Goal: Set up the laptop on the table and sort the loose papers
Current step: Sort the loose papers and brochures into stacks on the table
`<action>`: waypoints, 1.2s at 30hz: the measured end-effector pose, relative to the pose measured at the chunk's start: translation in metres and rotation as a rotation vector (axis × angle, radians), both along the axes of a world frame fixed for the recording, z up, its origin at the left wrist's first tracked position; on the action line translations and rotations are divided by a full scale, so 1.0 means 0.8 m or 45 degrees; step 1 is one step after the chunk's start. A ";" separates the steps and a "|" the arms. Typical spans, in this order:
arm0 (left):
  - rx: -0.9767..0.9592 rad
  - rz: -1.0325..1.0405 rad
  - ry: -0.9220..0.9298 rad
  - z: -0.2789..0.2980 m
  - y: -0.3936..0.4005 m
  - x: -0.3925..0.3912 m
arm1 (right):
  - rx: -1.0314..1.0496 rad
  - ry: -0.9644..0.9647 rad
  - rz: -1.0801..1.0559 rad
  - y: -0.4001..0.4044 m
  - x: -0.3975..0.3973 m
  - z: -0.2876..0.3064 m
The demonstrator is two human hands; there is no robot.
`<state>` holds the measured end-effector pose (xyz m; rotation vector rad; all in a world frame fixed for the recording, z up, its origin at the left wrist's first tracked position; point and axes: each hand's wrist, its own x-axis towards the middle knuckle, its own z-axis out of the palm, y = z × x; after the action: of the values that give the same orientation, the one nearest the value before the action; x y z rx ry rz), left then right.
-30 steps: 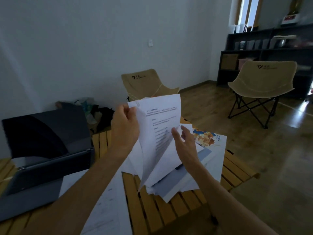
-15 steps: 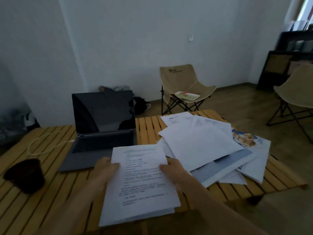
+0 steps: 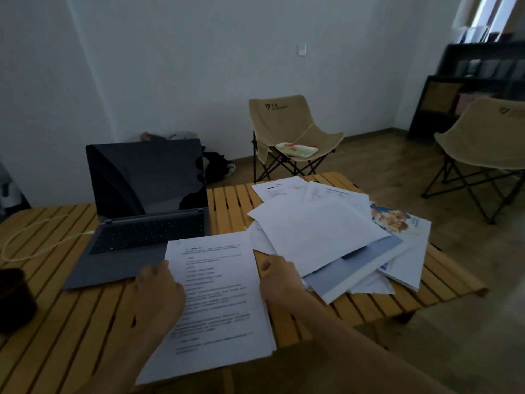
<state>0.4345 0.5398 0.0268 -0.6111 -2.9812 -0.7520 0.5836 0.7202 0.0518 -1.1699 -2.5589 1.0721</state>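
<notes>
Small stack of white printed sheets (image 3: 218, 302) lies flat at the near edge of the yellow slatted wooden table (image 3: 233, 206). Left hand (image 3: 159, 291) rests on the stack's left edge, fingers together; right hand (image 3: 279, 280) holds the right edge, thumb on top. Open grey laptop with dark screen (image 3: 147, 200) stands just left and far of the stack, the stack's far corner overlapping its base. Loose pile of white and blue papers (image 3: 335, 237) spreads to the right. White cable (image 3: 34, 237) and dark cup (image 3: 14, 300) at left
</notes>
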 end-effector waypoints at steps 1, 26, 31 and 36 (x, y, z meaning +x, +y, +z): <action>0.002 -0.055 0.059 0.002 0.013 0.008 | -0.005 0.020 -0.035 0.007 0.004 0.002; 0.813 -0.222 -1.022 0.037 0.223 0.101 | -0.552 0.807 -1.116 0.143 0.087 0.022; 0.679 -0.317 -1.094 0.027 0.205 0.098 | -1.053 1.049 -1.252 0.165 0.087 0.033; 0.539 -0.397 -1.064 0.022 0.201 0.091 | -1.064 0.931 -1.211 0.177 0.083 0.034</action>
<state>0.5077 0.7004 0.0444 -0.9157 -3.2089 -2.0368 0.6496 0.8620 0.0790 -1.4671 -0.7957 1.7960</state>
